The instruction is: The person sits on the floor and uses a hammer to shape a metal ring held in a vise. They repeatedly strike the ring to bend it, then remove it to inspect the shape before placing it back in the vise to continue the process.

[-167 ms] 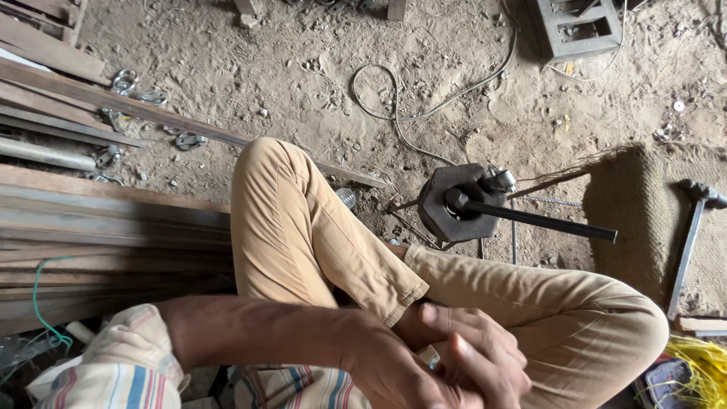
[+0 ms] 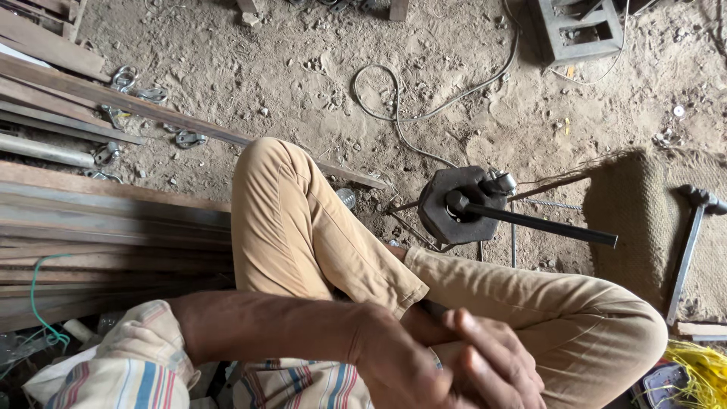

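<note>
The left hand (image 2: 401, 363) and right hand (image 2: 492, 356) meet at the bottom of the view, clasped together in front of the person's lap, fingers (image 2: 485, 341) overlapping. A small pale band shows between them, but whether either hand grips anything cannot be told. The left forearm (image 2: 265, 326) runs in from a striped sleeve (image 2: 121, 371).

Both hands rest against the tan trousers (image 2: 303, 227): one knee rises just above the left forearm, the other leg stretches right, under the hands.

The nearest tool is the bender (image 2: 462, 204), a dark, heavy, many-sided metal block on the dirt floor (image 2: 303, 68), beyond the legs and well apart from the hands, up and to their right. Its black handle (image 2: 545, 223) points right toward a burlap mat (image 2: 644, 220). Thin rods (image 2: 515, 242) lie under and around the block.

A hammer (image 2: 689, 242) lies on the mat's right edge. Yellow cord (image 2: 697, 371) bunches at the lower right corner.

To the left, long metal bars (image 2: 98, 235) are stacked beside the raised knee, with bent metal rings (image 2: 125, 76) scattered on the dirt above them. A cable (image 2: 401, 113) loops across the floor toward a grey frame (image 2: 579, 30) at the top.
</note>
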